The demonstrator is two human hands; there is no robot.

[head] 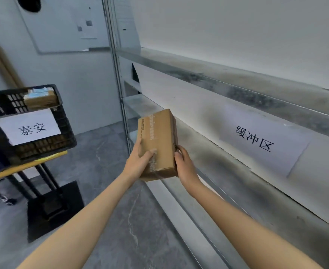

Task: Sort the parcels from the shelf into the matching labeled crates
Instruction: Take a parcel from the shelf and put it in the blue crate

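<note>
Forearms stretch in from the bottom edge. Grey metal shelf [227, 183] fills the right, a sign [256, 140] reading 缓冲区 on it. Left, a black crate [64, 121] labelled 泰安 sits on a yellow-edged worktop [24, 166] — another box [41, 100] inside, apparently. Both hands hold the brown parcel [158, 136] at the shelf's front edge — left hand [138, 162] thumb on top, right hand [185, 166] clasping its right side.

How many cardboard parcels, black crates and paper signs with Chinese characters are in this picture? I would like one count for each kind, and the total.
Cardboard parcels: 2 (held parcel, crated parcel)
Black crates: 1 (crate)
Paper signs: 2 (crate sign, shelf sign)
Total: 5
</note>
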